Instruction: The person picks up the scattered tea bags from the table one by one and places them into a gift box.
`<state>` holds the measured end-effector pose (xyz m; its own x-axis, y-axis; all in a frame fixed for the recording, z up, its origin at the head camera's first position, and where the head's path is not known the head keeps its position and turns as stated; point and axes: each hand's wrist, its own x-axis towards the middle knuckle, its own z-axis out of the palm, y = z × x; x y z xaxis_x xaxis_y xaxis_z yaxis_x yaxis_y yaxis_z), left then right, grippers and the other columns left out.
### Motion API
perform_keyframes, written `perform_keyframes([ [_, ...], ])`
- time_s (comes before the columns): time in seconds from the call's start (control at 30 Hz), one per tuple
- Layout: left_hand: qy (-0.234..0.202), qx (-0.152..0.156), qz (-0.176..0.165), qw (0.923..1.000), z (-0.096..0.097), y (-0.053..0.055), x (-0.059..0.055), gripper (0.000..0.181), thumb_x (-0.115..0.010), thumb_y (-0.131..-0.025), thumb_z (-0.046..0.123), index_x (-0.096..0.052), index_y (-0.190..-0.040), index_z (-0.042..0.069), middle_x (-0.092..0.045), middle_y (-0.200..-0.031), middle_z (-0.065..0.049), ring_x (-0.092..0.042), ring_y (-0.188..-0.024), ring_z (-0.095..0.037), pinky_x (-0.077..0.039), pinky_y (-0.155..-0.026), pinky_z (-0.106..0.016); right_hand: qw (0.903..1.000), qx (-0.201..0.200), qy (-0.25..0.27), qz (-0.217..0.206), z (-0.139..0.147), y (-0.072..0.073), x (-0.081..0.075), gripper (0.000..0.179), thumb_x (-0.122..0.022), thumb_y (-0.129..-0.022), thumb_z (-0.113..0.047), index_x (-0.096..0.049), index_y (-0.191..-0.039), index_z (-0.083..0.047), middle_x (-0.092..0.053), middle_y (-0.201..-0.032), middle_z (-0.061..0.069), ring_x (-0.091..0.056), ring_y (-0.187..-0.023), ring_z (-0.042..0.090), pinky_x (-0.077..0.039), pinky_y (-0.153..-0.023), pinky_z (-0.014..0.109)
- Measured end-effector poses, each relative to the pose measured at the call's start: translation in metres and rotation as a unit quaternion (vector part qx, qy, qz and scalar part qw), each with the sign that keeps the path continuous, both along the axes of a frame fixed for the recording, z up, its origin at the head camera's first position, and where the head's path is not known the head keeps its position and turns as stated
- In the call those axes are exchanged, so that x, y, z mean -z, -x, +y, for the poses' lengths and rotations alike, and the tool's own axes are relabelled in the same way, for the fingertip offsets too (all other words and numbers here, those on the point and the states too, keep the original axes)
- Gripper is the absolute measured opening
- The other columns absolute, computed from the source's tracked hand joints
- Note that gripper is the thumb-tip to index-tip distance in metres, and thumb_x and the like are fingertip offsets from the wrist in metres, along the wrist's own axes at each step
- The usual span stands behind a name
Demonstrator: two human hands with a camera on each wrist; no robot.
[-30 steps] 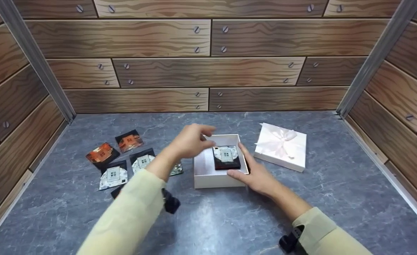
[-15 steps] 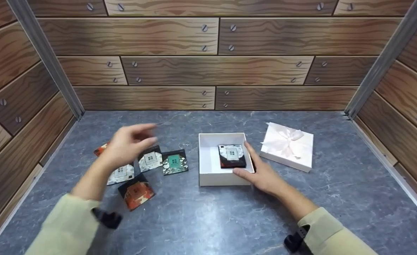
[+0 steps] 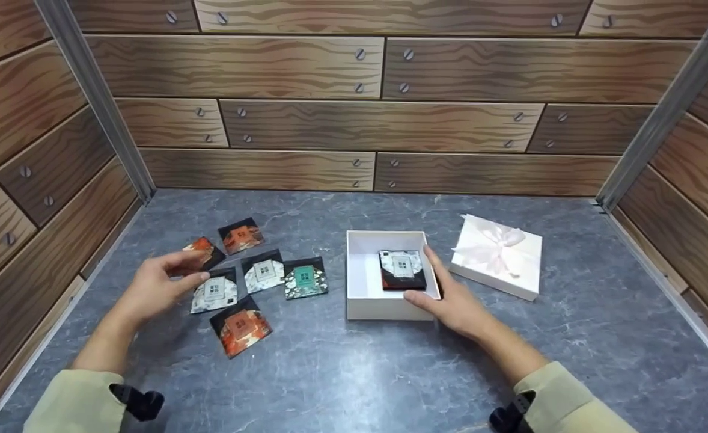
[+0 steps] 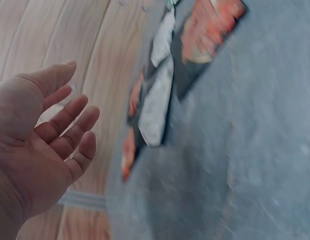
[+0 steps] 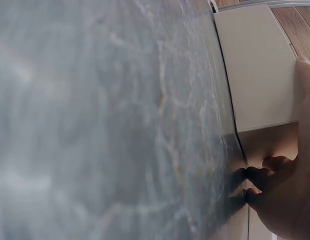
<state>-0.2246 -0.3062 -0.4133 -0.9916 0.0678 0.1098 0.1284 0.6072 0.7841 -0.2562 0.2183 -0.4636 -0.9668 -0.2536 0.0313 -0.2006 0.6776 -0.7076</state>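
Observation:
My left hand (image 3: 157, 285) is over the left packets with thumb and fingers apart; the left wrist view shows nothing in its loosely bent fingers. Closest to its fingertips are a black-and-white square packet (image 3: 214, 291) and a black-and-orange packet (image 3: 208, 251), partly hidden by the hand. My right hand (image 3: 459, 304) grips the white open box (image 3: 384, 308) at its front right corner, thumb at the front rim and fingers along the right side. Inside the box, toward the right, lies a small stack of packets (image 3: 402, 270), a black-and-white one on top.
More packets lie flat on the grey marbled table (image 3: 342, 379): an orange one (image 3: 241, 235) at the back, a white one (image 3: 264, 270), a green one (image 3: 306, 278) and an orange one (image 3: 241, 326) in front. The box lid (image 3: 498, 255) with a pale ribbon bow lies right of the box.
My left hand has moved from above the box leftward to the loose packets, uncovering the green and front orange ones. My right hand has stayed on the box. The head view has shifted slightly.

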Motion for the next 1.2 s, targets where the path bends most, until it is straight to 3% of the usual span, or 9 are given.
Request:
perform_keyframes([
  [0.23,-0.01,-0.011,-0.026,0.9995,-0.014,0.005,0.026,0.055,-0.078,-0.099,0.021,-0.061,-0.146,-0.001,-0.063,-0.141,-0.027,-0.062,-0.125,-0.04,-0.051,-0.086,-0.018,0.9999,0.003,0.008,-0.009,0.003,-0.002,0.002,0.106,-0.072,-0.094,-0.061,-0.009,-0.173,-0.028,-0.032,-0.164,0.035,-0.04,-0.142,0.059,-0.031,-0.115,0.073],
  [0.5,-0.035,-0.022,-0.055,0.9977,-0.023,0.007,0.046,0.058,-0.078,-0.099,0.017,-0.057,-0.149,-0.002,-0.059,-0.143,-0.03,-0.062,-0.122,-0.039,-0.054,-0.082,-0.02,1.0,0.003,0.004,-0.007,0.003,-0.002,0.003,0.105,-0.072,-0.094,-0.062,-0.01,-0.172,-0.029,-0.035,-0.163,0.034,-0.043,-0.141,0.058,-0.034,-0.114,0.072],
  [0.7,-0.031,-0.007,-0.071,0.997,-0.023,0.008,0.049,0.064,-0.081,-0.097,0.019,-0.055,-0.152,-0.001,-0.057,-0.146,-0.03,-0.058,-0.129,-0.043,-0.051,-0.089,-0.022,1.0,0.003,0.004,-0.002,0.002,-0.002,0.002,0.106,-0.073,-0.094,-0.061,-0.011,-0.172,-0.028,-0.036,-0.163,0.032,-0.045,-0.14,0.057,-0.035,-0.113,0.071],
  [0.87,-0.008,-0.008,-0.087,0.9961,-0.023,0.006,0.05,0.069,-0.083,-0.095,0.022,-0.054,-0.154,0.003,-0.054,-0.147,-0.034,-0.05,-0.136,-0.047,-0.045,-0.106,-0.045,1.0,0.002,0.008,-0.001,0.002,-0.002,0.002,0.105,-0.073,-0.093,-0.061,-0.012,-0.172,-0.029,-0.038,-0.163,0.029,-0.046,-0.14,0.054,-0.036,-0.114,0.07],
  [0.97,-0.01,-0.008,-0.083,0.9965,-0.022,0.006,0.051,0.069,-0.084,-0.093,0.02,-0.054,-0.153,0.002,-0.052,-0.148,-0.035,-0.049,-0.138,-0.049,-0.041,-0.112,-0.054,0.9999,0.002,0.01,-0.003,0.002,-0.003,0.002,0.105,-0.074,-0.094,-0.06,-0.012,-0.172,-0.028,-0.037,-0.164,0.028,-0.046,-0.141,0.054,-0.035,-0.114,0.069],
  [1.2,0.007,-0.001,-0.054,0.9985,-0.023,0.007,0.056,0.069,-0.085,-0.091,0.013,-0.055,-0.151,-0.001,-0.043,-0.156,-0.033,-0.049,-0.137,-0.053,-0.036,-0.116,-0.064,1.0,0.003,0.004,-0.005,0.002,-0.002,0.001,0.105,-0.073,-0.094,-0.062,-0.011,-0.172,-0.03,-0.035,-0.165,0.03,-0.045,-0.141,0.056,-0.035,-0.114,0.071],
])
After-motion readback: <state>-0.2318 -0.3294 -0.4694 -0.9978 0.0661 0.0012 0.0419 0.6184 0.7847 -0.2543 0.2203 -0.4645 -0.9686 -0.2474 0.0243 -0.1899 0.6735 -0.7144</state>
